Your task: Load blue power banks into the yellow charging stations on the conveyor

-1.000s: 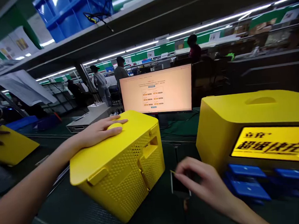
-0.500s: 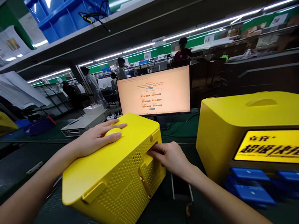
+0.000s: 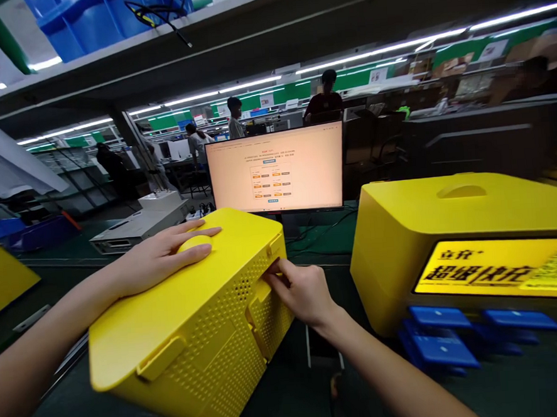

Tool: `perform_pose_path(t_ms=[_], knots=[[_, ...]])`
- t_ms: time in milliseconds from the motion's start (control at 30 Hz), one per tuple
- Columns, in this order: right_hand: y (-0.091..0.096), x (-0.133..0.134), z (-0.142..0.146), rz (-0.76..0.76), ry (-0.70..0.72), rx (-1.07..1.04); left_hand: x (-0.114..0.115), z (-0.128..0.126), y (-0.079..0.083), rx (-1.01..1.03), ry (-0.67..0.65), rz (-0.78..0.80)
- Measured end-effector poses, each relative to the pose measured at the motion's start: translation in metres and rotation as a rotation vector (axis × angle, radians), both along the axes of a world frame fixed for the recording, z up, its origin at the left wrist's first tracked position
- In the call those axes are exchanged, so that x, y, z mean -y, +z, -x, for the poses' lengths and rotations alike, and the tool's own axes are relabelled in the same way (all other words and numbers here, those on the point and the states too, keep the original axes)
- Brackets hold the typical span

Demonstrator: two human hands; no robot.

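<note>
A yellow power bank cabinet (image 3: 180, 290) with a perforated side stands at an angle before me. Across its top, beside a rounded raised bump, my left hand (image 3: 161, 256) lies flat with its fingers spread. At an opening in the perforated side, above a partly open hatch (image 3: 271, 313), the fingers of my right hand (image 3: 307, 291) are pinched together. Their tips go into the opening, so whatever they hold is hidden. To the right stands a second yellow cabinet (image 3: 393, 226) with a lit screen (image 3: 494, 269) on its front.
Several blue power banks (image 3: 445, 348) stick out below the lit screen. Behind the cabinets is a monitor (image 3: 276, 171), with a grey instrument (image 3: 140, 223) to its left. A shelf overhead carries a blue bin (image 3: 106, 21) and a black cable (image 3: 160, 14). People are in the background.
My view has turned slightly right, so the whole scene sits further left. Both hands keep the same places on the cabinet, with the right fingers still at the opening.
</note>
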State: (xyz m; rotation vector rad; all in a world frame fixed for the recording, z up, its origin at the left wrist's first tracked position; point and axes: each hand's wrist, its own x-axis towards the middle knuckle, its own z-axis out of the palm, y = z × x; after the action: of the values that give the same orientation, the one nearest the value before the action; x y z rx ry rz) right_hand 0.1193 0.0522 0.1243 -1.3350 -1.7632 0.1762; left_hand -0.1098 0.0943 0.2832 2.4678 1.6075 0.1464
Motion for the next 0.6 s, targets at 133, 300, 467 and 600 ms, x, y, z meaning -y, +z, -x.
perform_pose_path(t_ms=[133,300,467,600], knots=[[-0.045,-0.027,-0.026,0.073,-0.271,-0.104,-0.002,0.001,0.0,0.017,0.043,-0.03],[-0.09,-0.089,-0.073,0.297,-0.484,-0.031,-0.012,0.008,-0.004,-0.009,0.038,-0.033],[-0.094,-0.096,-0.07,0.379,-0.342,0.161,-0.01,0.009,-0.005,0.016,0.035,-0.027],[-0.081,-0.03,-0.051,0.391,-0.086,0.263,-0.003,0.004,-0.002,0.066,0.052,-0.072]])
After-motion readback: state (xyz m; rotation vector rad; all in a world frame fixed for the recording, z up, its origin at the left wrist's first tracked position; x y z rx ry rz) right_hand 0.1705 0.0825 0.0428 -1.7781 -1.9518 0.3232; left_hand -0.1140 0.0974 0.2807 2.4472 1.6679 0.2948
